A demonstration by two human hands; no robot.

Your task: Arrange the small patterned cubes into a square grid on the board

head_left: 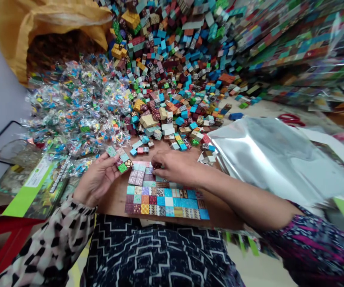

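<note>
My left hand (102, 175) is closed on a small cluster of patterned cubes (122, 159), with pink, teal, green and brown faces, held just above the table. My right hand (172, 164) has its fingers pinched down over the far part of a flat block of cubes (167, 201) laid out in rows. A dark cube (157, 165) shows partly at its fingertips; the fingers hide the rest. Beyond both hands, a few loose cubes (140, 150) lie close to the flat block.
A big heap of loose cubes (172, 79) fills the back. Small clear packets (82, 103) pile up at the left before a yellow sack (10, 36). Clear plastic sleeves (267, 155) and red scissors (291, 119) lie right, below wrapped blocks (306, 48). A green-edged printed card (37, 187) is at left.
</note>
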